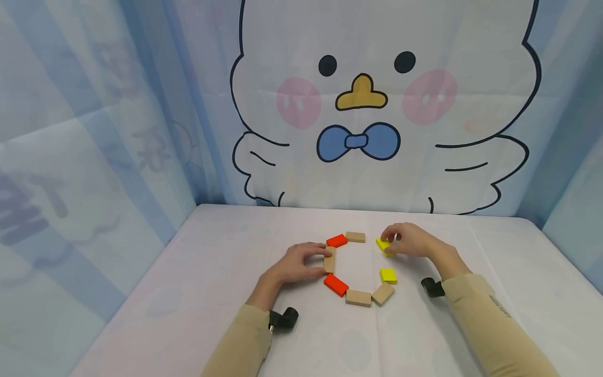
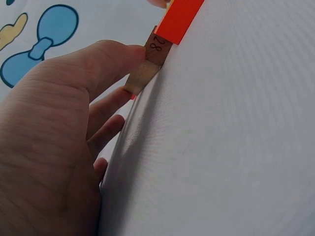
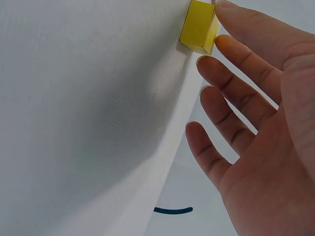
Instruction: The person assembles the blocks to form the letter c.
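Small flat wooden blocks, some bare and pale, some painted glossy orange-red or yellow, lie in a broken ring on the desk, which is covered with a smooth white cloth.

The left hand sits at the ring's 9 o'clock side. Its thumb and fingers pinch a plain wood block by its long sides; the left wrist view shows the thumb tip pressed on an end face marked "28". An orange-red block touches this block's far end, and a second orange-red block lies just beside its near end.

The right hand sits at about 2 o'clock. Its thumb and forefinger close on a yellow block, while the other fingers spread loosely, straight and apart, off the block.

At 12 o'clock lies a plain block; a gap separates it from the yellow block. A second yellow block lies at 4 o'clock, apart from the held one. Two plain blocks close the ring at 6 o'clock, touching each other.

The ring's inside is bare cloth, and wide cloth runs outward to the desk edges on every side. A cartoon bird curtain hangs behind the far edge.
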`<state>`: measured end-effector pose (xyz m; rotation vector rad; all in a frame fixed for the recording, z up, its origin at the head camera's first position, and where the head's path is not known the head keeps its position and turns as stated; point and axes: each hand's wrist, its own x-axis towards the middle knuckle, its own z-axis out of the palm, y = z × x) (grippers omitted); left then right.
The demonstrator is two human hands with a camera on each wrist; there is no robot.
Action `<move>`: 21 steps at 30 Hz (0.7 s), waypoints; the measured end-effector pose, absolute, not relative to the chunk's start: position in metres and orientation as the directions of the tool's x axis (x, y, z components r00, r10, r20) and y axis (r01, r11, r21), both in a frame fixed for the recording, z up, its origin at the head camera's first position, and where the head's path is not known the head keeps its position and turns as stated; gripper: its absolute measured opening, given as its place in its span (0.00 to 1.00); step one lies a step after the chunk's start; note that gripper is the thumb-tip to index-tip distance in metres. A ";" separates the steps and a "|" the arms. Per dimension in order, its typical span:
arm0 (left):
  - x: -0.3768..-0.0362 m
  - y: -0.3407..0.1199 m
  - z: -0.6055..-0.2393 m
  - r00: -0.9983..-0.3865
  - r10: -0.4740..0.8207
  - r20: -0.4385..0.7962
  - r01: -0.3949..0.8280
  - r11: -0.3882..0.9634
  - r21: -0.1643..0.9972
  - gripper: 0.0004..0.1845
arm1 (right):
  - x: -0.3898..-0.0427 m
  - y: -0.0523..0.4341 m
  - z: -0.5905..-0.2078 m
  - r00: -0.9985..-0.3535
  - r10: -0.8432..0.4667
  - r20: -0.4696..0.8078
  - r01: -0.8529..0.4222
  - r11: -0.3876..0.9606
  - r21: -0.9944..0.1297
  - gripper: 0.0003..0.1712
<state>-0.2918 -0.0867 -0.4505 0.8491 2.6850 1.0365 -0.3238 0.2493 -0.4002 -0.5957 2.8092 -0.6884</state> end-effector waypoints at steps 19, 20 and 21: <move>-0.291 -0.087 -0.451 -0.829 0.555 0.071 0.460 0.604 0.651 0.23 | -0.325 0.243 -0.402 -0.892 -0.447 -0.066 -0.364 0.798 -0.481 0.16; -0.291 -0.087 -0.450 -0.829 0.555 0.071 0.460 0.605 0.650 0.23 | -0.325 0.242 -0.402 -0.893 -0.444 -0.071 -0.359 0.799 -0.483 0.16; -0.291 -0.087 -0.450 -0.829 0.554 0.071 0.461 0.607 0.648 0.23 | -0.326 0.242 -0.402 -0.893 -0.443 -0.074 -0.356 0.799 -0.484 0.17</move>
